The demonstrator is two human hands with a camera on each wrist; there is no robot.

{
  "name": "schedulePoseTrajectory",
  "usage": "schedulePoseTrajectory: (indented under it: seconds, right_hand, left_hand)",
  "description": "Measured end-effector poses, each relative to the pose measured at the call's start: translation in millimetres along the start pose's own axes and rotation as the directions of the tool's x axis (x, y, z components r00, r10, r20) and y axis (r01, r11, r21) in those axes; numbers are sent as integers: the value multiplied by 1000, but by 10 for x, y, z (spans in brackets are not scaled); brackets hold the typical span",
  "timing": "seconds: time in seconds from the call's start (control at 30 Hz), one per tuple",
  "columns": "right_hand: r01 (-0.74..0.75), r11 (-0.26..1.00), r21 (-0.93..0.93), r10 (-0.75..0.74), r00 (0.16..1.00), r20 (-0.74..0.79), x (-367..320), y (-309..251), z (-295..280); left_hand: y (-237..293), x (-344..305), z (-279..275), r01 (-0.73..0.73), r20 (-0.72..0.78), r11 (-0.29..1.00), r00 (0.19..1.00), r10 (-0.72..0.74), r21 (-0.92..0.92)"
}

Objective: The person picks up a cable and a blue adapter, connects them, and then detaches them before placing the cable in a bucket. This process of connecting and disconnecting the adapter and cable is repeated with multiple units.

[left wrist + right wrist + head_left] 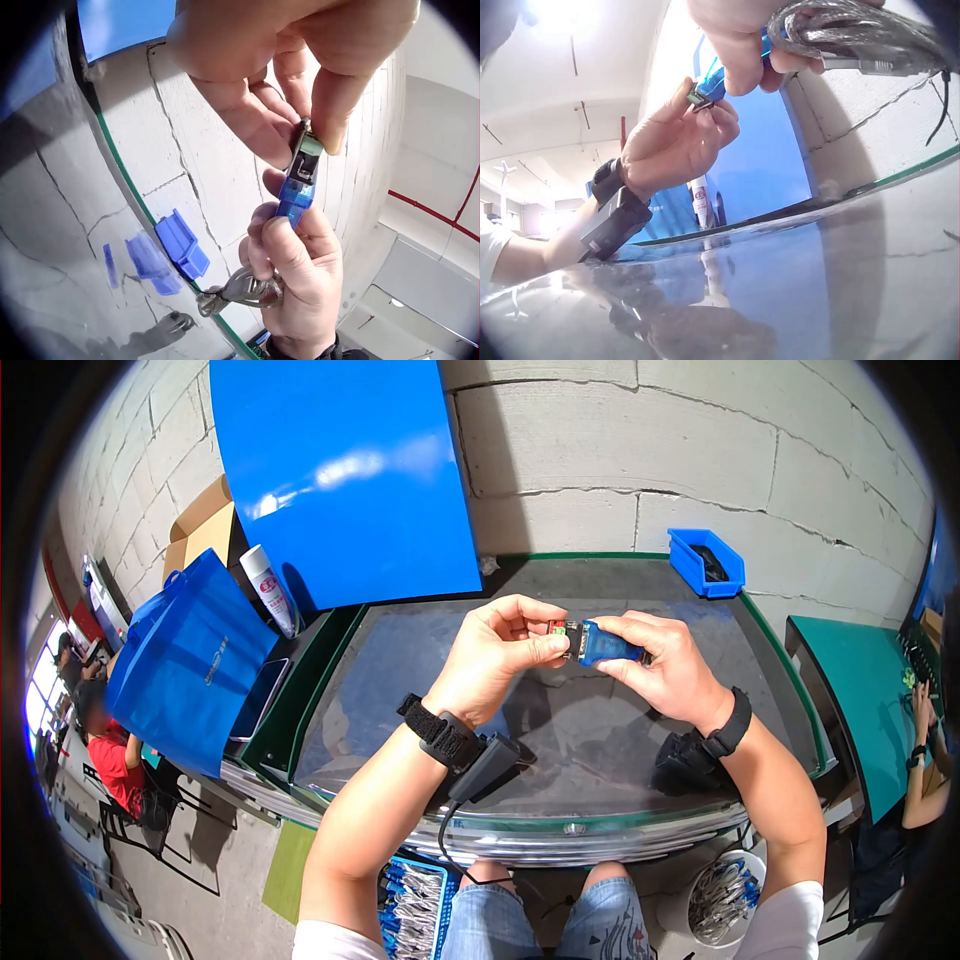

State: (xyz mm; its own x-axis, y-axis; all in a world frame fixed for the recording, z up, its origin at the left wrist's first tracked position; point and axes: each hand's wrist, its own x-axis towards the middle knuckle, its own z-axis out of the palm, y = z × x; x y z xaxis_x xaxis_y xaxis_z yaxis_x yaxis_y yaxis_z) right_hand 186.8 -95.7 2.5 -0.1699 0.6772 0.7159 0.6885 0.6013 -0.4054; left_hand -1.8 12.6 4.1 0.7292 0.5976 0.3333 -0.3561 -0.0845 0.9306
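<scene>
Head view: well inside the green rim (590,555) of the table (385,690), left hand (490,650) pinches one green-and-black piece (307,162), right hand (668,662) grips one blue connector (605,645); one blue bin (722,588) stands far right.

the connector housing (608,645) is translucent plastic. the worktop (600,760) is smooth and glossy; the block wall (600,445), rough and matt.

A pale block wall (720,455) stands behind the dark table (600,770), a bright window (40,695) far left
</scene>
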Motion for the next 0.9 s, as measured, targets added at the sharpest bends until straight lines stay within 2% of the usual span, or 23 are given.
schedulePoseTrajectory:
  seconds: [0.1, 0.13, 0.2, 0.27, 0.3, 0.37, 0.43, 0.5, 0.57, 0.7, 0.77, 0.9]
  right_hand:
    - [0, 1000, -29, 0, 1000, -2, 7, 1, 9]
    - [-40, 999, -33, 40, 999, -20, 4, -12, 23]
    - [-81, 996, -39, 79, 996, -40, 7, -37, 53]
    - [-110, 989, 94, 117, 991, -69, 14, -51, 88]
    - [-113, 989, 94, 120, 990, -71, 8, -51, 80]
    - [-114, 989, 92, 114, 993, 7, 7, -59, 56]
    - [-95, 989, 110, 95, 995, 2, 14, -79, 58]
    - [-75, 989, 129, 76, 997, -4, 18, -76, 58]
    - [-62, 984, 168, 63, 998, -6, 16, -58, 57]
    - [-62, 993, 102, 65, 998, -20, 9, -36, 50]
    - [-122, 989, 82, 126, 991, -42, 1, -37, 47]
    - [-141, 989, 44, 144, 986, -80, 6, -67, 28]
  left_hand:
    - [-1, 0, 31, -6, -12, 999, 1000, 5, -38]
    - [18, -8, 63, -7, -12, 999, 1000, 7, -37]
    - [61, -22, 143, -10, -31, 986, 999, 5, -166]
    - [11, -13, 154, -50, 25, 990, 998, 53, -132]
    - [-11, -8, 159, -90, 81, 991, 992, 99, -101]
    - [-12, -13, 124, -33, 115, 999, 993, 37, -37]
    - [-41, 11, 90, -64, 89, 997, 994, 67, -41]
    - [-29, 10, 74, -52, 26, 981, 998, 58, -186]
    - [-5, -1, 52, -47, -58, 971, 998, 34, -234]
    - [-27, 12, 24, -45, -104, 966, 994, 19, -256]
    - [-49, 18, 22, -71, -106, 962, 993, 44, -264]
    - [-37, 26, 7, -102, -140, 955, 988, 65, -278]
